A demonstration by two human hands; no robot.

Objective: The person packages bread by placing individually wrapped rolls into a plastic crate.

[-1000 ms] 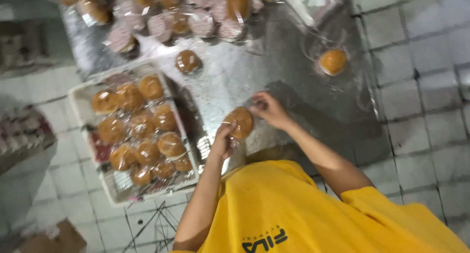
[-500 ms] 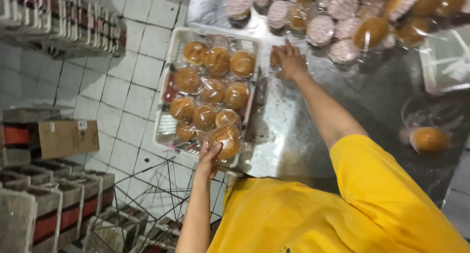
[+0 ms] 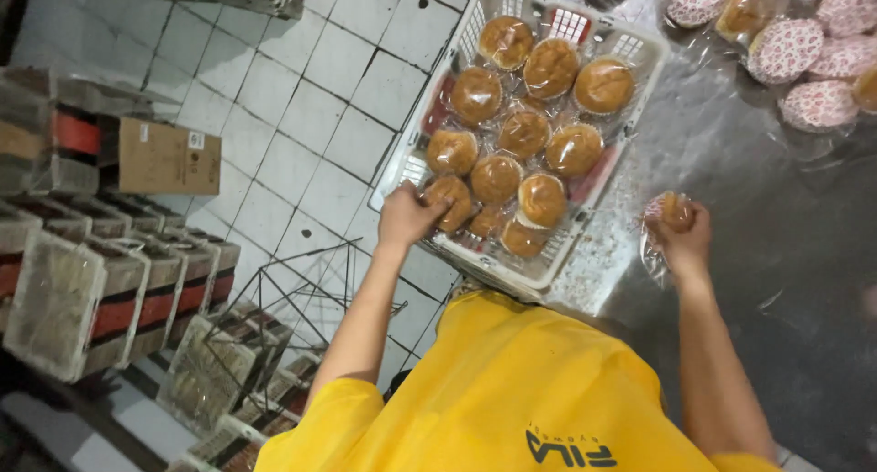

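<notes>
Steel counter (image 3: 758, 253) fills the right side of my head view; a white plastic basket (image 3: 475, 33) sits at its left edge, partly overhanging the tiled floor (image 3: 301, 106); it is packed with golden buns in clear wrap (image 3: 498, 178). My left hand (image 3: 408, 215) is at the basket's near corner, fingers curled closed around one wrapped bun (image 3: 452, 198) that lies among the others; my right hand (image 3: 681, 234) is on the counter just beside the basket's near right side, closed on another bun in its clear bag (image 3: 674, 209), the loose plastic trailing below the fist. Along the counter's far right edge lie more wrapped pieces with red-patterned paper bases (image 3: 804, 50), well apart from both hands. I see a yellow shirt (image 3: 502, 390) filling the bottom of the view; left of it on the floor stand a wire rack (image 3: 274, 317), rows of worn trays (image 3: 100, 298) and a cardboard box (image 3: 169, 157).
</notes>
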